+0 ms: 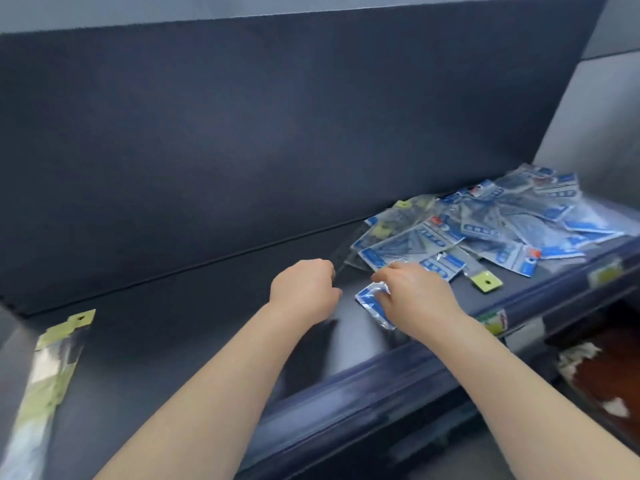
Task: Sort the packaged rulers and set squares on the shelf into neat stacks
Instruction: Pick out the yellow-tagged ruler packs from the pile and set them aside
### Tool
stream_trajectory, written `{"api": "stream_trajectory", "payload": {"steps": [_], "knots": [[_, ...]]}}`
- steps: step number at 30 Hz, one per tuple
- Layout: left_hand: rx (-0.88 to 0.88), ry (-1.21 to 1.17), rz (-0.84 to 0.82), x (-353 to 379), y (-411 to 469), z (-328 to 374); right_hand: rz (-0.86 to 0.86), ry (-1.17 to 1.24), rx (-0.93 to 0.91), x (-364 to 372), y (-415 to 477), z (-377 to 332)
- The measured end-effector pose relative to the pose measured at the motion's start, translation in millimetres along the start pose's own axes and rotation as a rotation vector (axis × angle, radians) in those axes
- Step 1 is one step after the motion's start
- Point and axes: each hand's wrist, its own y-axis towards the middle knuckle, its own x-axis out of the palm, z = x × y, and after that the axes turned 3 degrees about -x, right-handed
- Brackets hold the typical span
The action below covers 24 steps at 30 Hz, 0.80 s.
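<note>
A loose heap of blue-labelled set square packs (pixel 502 223) covers the right end of the dark shelf (pixel 173 323). Ruler packs with yellow-green header cards poke out of the heap, one tab at its front (pixel 486 282). My right hand (pixel 415 296) grips one blue-and-clear pack (pixel 372 303) at the heap's near edge. My left hand (pixel 304 289) hovers just left of it with fingers curled; whether it holds anything is hidden. A small stack of yellow-green ruler packs (pixel 52 368) lies at the shelf's left end.
The shelf's blue front rail (pixel 398 375) carries price labels (pixel 491 322). A dark back panel (pixel 277 133) rises behind the shelf. A lower shelf with brown and white goods (pixel 599 375) shows at the bottom right. A grey side wall (pixel 595 116) stands at the right.
</note>
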Motion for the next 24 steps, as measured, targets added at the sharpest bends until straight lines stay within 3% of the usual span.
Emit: {"api": "stream_trajectory", "payload": {"steps": [5,9,13,18,21,24], "knots": [[0.12,-0.107,0.016,17,39,60,-0.002,-0.008,0.052,-6,6,71],[0.158,-0.044,0.041,41,74,107,-0.001,-0.025,0.034,-7,18,129],[0.07,0.034,-0.035,60,82,144,0.009,0.084,-0.054,-5,35,172],[0.037,-0.022,0.032,52,73,169,0.005,0.147,-0.195,0,58,205],[-0.116,-0.056,0.162,39,107,167,-0.067,0.146,-0.264,4,59,214],[-0.206,-0.039,0.13,38,145,174,-0.074,0.214,-0.312,8,55,227]]}}
